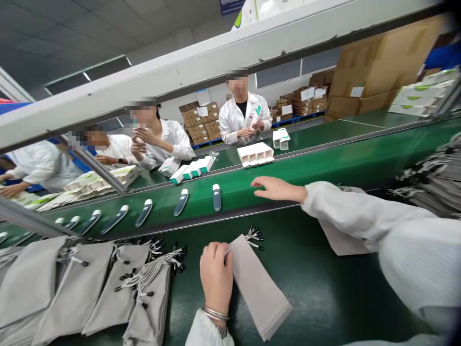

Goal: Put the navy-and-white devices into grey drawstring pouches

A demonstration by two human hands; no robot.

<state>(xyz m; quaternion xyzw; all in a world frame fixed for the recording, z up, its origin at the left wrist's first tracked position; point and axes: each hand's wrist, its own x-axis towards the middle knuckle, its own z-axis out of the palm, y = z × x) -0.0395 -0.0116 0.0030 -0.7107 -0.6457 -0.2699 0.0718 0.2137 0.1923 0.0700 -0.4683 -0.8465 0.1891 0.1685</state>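
My left hand [216,270] is closed at the upper left edge of a narrow stack of light grey drawstring pouches [260,290] lying on the green worktop. White cords with black ends stick out from the stack's far end. My right hand [277,189] reaches out over the green conveyor belt [237,196], fingers stretched and nothing in them. To its left on the belt lies a dark blue-grey device with a white cap [216,198]. Several more like it trail off leftward. Below my right sleeve another grey pouch [342,236] is partly hidden.
Piles of grey pouches [84,283] with tangled cords fill the left side, and more pouches [437,175] lie at the far right. White boxes [255,154] stand beyond the belt, where several co-workers in white coats [247,117] work. A pale beam [180,72] crosses above.
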